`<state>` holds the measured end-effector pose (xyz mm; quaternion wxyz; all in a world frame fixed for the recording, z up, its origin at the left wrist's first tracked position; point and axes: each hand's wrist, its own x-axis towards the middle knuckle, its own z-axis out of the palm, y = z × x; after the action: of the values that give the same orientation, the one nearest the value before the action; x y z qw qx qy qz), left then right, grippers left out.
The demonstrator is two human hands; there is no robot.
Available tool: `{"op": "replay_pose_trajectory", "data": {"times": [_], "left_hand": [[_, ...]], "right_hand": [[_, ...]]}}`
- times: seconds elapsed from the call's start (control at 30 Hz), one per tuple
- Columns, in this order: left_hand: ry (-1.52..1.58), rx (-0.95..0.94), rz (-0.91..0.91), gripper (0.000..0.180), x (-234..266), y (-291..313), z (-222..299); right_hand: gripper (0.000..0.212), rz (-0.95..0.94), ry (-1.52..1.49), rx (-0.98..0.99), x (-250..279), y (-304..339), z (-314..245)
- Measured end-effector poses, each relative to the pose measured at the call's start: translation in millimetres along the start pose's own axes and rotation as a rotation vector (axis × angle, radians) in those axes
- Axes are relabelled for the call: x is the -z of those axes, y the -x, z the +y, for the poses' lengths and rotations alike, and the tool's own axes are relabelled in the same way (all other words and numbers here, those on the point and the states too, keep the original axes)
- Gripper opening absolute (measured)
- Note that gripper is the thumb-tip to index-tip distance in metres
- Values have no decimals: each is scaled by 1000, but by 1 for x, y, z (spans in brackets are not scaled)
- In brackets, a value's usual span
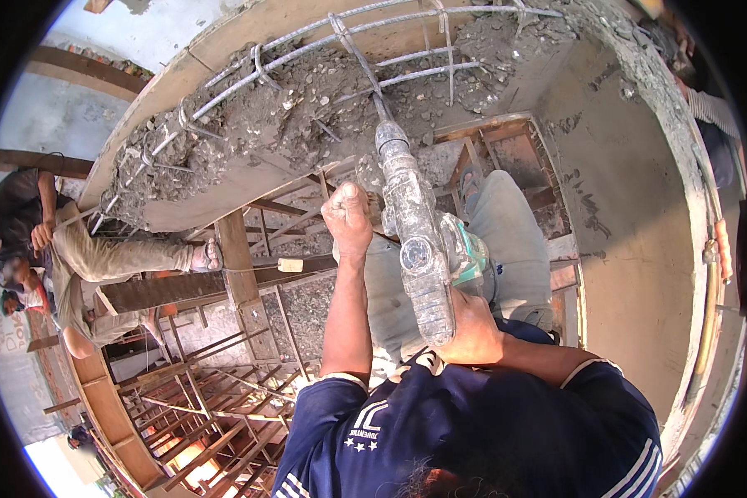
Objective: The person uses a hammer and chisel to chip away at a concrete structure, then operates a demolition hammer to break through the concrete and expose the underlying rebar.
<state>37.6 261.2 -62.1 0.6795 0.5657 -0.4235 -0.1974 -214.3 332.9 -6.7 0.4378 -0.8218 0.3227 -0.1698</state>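
A dust-caked rotary hammer (415, 216) with a green motor housing points away from me. At its rear, my right hand (471, 330) is closed round the handle. My left hand (348, 217) makes a fist beside the front of the body, closed on what looks like the side handle, mostly hidden by the fingers. The hammer's steel chisel (381, 106) reaches the broken concrete (282, 124), close to a bared reinforcing bar (357, 54). Where exactly the tip bites is hard to make out. Several bent stirrups loop round the bars.
Below the concrete edge stands wooden framing (224, 398) with open gaps. A timber beam (166, 288) crosses at left, where a person (91, 249) sits with one foot near it. A plastered wall (631, 207) rises at right, with an orange-ended hose (714, 261) beyond.
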Motion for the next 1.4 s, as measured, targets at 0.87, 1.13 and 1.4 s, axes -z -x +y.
{"op": "replay_pose_trajectory", "data": {"times": [0.87,1.13,1.4], "left_hand": [[713,647,64,86,-45,117,44],[681,627,10,84,-47,108,47],[517,665,-159,83,-14,116,99]], "right_hand": [[41,8,39,-25,11,-7,-37],[52,42,-161,45,10,-1,-11],[65,-389,-149,-81,25,-27,-45]]}}
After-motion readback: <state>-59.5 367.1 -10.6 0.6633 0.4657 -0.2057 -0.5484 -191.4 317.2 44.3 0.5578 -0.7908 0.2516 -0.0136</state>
